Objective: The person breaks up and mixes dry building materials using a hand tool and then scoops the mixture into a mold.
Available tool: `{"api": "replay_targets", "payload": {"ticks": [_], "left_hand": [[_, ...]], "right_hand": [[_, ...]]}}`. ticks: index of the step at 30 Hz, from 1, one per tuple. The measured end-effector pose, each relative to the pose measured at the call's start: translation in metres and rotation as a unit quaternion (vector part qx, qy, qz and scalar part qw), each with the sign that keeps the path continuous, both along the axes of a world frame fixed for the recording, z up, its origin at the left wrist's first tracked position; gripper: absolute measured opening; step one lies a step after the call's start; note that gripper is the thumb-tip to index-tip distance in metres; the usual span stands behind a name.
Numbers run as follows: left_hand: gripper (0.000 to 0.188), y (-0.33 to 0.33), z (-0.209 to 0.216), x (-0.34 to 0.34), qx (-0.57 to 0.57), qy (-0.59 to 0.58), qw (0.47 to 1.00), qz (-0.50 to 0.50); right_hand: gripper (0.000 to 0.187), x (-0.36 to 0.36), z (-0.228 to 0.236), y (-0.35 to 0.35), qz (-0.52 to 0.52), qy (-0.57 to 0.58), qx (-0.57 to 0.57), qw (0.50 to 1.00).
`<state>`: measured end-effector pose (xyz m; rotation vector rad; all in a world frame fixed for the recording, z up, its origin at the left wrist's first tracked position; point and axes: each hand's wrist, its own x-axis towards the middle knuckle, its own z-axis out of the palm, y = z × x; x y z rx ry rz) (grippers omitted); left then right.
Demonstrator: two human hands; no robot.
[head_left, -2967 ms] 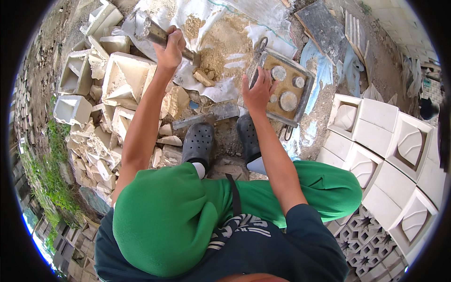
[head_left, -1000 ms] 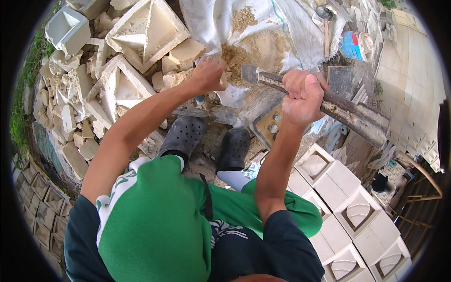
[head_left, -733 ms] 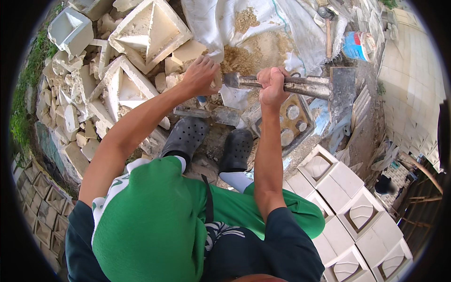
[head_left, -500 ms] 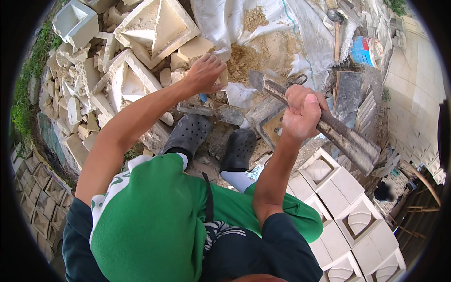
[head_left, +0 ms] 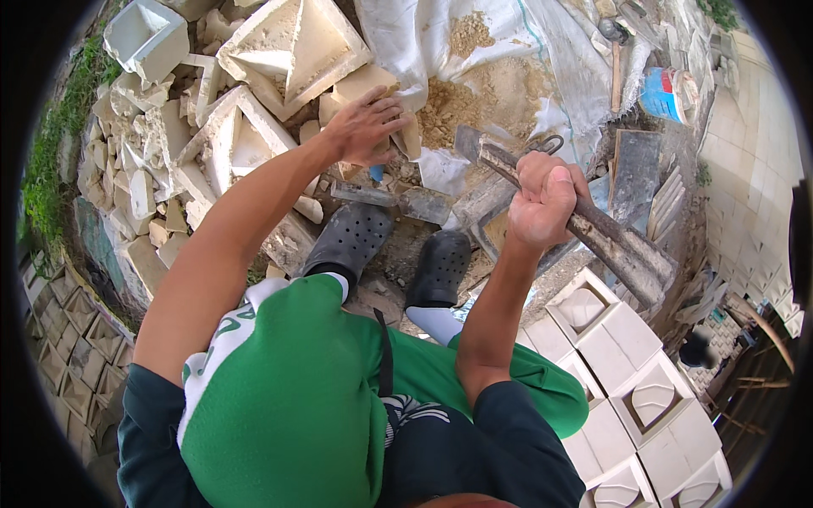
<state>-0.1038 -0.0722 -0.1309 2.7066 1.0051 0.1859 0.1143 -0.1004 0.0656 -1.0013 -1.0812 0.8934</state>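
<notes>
A: What is the right hand [head_left: 544,200] doing?
B: It is shut tight around a long, dirty bar tool [head_left: 611,237]. The thumb is folded over the fingers.

A: Where is the bar tool?
B: It is on a slant in front of the person. Its flat end points up and left, by the sandy heap [head_left: 453,103]. Its thick end points down and right, toward the pale blocks [head_left: 648,402].

A: And the left hand [head_left: 364,127]?
B: Its palm faces down, with the fingers a bit spread and bent. It is at the edge of the broken pieces [head_left: 296,46], and a pale chunk [head_left: 411,138] is right by its fingertips. I can't tell if it has hold of the chunk.

A: What is under the right arm?
B: A tray frame [head_left: 483,238]. The arm and hand hide most of it.

A: What else is near?
B: A white sheet [head_left: 584,93] lies under the sandy heap. Past it, on the right, I see 1 hammer [head_left: 616,78] and 1 blue tub [head_left: 662,93]. A dark board [head_left: 633,169] is nearer.

A: And the feet?
B: There are 2 gray shoes [head_left: 351,239] with little holes, below the hands. The pants [head_left: 284,389] are green.
</notes>
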Motion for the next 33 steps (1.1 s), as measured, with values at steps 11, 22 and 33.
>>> {"api": "replay_targets", "payload": {"ticks": [11,22,33], "left_hand": [[0.068,0.001,0.007,0.001,-0.03,0.043,0.999,-0.014],[0.068,-0.001,0.003,0.002,-0.021,0.018,1.0,-0.005],[0.064,-0.005,0.005,0.004,0.003,-0.025,1.0,0.002]], "right_hand": [[0.028,-0.01,-0.003,0.002,-0.041,0.003,-0.063,0.997],[0.027,-0.009,-0.053,0.007,-0.049,0.003,-0.131,0.99],[0.028,-0.02,-0.067,0.003,-0.071,0.012,-0.101,0.992]]}}
